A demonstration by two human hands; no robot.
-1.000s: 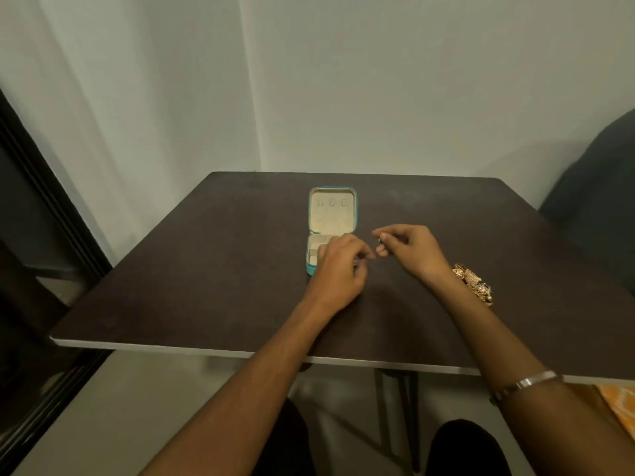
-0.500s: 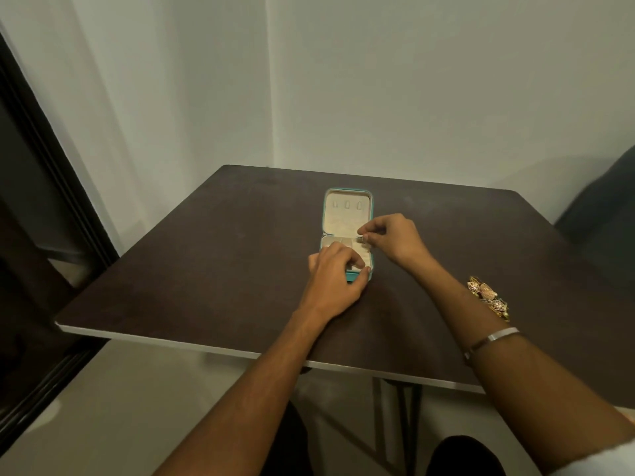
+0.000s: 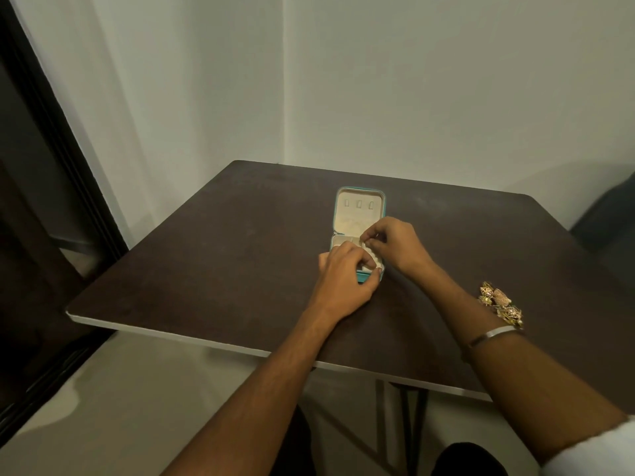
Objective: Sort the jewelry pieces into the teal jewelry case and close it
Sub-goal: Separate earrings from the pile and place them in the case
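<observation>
The small teal jewelry case with the cream lining (image 3: 359, 211) sat open in the middle of the dark brown table (image 3: 220, 255), lid laid back flat toward the wall. My left hand (image 3: 345, 280) was curled over the near edge of the tray, fingers gripping the case's front corner. My right hand (image 3: 395, 243) hovered over the tray's far right part with thumb and fingertips pinched together, on something too tiny to make out honestly. The pile of gold jewelry pieces with the patterned shells (image 3: 501, 304) lay well off to the right, near my right forearm.
</observation>
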